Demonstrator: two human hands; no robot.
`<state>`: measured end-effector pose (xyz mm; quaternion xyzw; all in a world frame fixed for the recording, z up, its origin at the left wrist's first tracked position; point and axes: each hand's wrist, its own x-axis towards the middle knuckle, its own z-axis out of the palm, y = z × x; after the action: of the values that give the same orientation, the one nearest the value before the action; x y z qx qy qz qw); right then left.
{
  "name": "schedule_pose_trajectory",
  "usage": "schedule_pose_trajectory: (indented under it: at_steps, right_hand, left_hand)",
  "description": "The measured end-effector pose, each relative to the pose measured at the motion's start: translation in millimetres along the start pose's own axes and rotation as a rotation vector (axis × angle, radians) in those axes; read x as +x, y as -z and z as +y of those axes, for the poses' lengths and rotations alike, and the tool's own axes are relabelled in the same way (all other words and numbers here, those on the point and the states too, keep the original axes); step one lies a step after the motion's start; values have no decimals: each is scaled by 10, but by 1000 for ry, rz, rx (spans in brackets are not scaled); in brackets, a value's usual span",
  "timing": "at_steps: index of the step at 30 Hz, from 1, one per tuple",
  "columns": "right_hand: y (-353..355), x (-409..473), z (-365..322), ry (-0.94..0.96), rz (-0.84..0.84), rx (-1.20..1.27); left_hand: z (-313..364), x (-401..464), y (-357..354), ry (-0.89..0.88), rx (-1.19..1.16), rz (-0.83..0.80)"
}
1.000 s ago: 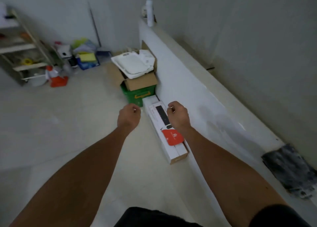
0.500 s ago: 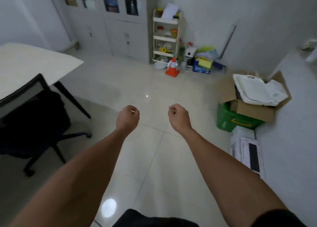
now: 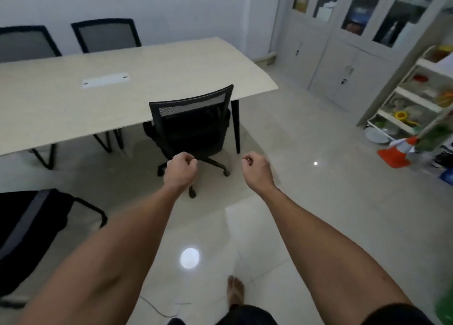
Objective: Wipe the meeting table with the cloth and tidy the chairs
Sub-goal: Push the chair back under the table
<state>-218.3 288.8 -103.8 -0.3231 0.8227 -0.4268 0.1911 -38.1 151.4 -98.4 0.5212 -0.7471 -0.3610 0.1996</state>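
Observation:
A long pale wooden meeting table (image 3: 152, 79) fills the upper left. A black mesh office chair on wheels (image 3: 193, 126) stands at its near right corner, its back toward me and turned a little askew. My left hand (image 3: 180, 171) and my right hand (image 3: 257, 171) are both held out in loose fists in front of that chair, a short way from it, with nothing in them. Two grey-backed chairs (image 3: 106, 35) stand behind the table. Another black chair (image 3: 31, 229) is at the lower left. No cloth is in view.
Grey cabinets with glass doors (image 3: 343, 45) line the right wall. A white shelf rack (image 3: 414, 96) with small items stands next to an orange cone (image 3: 394, 153). Glossy tiled floor lies between me and the table; my bare foot (image 3: 235, 290) is at the bottom.
My view has swung left from the ledge, boxes and dark cloth to the meeting table and chairs. Both hands stay in fists ahead of me, now a bit wider apart.

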Motion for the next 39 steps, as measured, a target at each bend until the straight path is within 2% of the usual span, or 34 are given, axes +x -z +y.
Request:
schedule_pose_trajectory:
  at_steps: [4,11,17,22,29,34,39]
  right_hand:
    - [-454,364,-313,53,-148,-5]
    - [-1025,956,-663,129,-289,-9]
    - [-1496,1473,-901,159,-365,-24]
    - [-2027,1650,-1065,127,-433,-40]
    - [-2991,1747,-1460,147,-522,-92]
    - [-4059,1860,-1672,171,-579,-122]
    - [-4938,1551,-2242,190,-667,-142]
  left_hand:
    - [-299,297,336,103,12,109]
    - [-567,760,677,236,-5,220]
    - [-719,1170,871,282,-10,309]
    - [-1069,1329,1127,360,-14,319]
    - [-1868,1588,1689,440,-96,368]
    - [-2396,1728,2342,476,-90,412]
    - [-3093,1719,3003,559,-122,440]
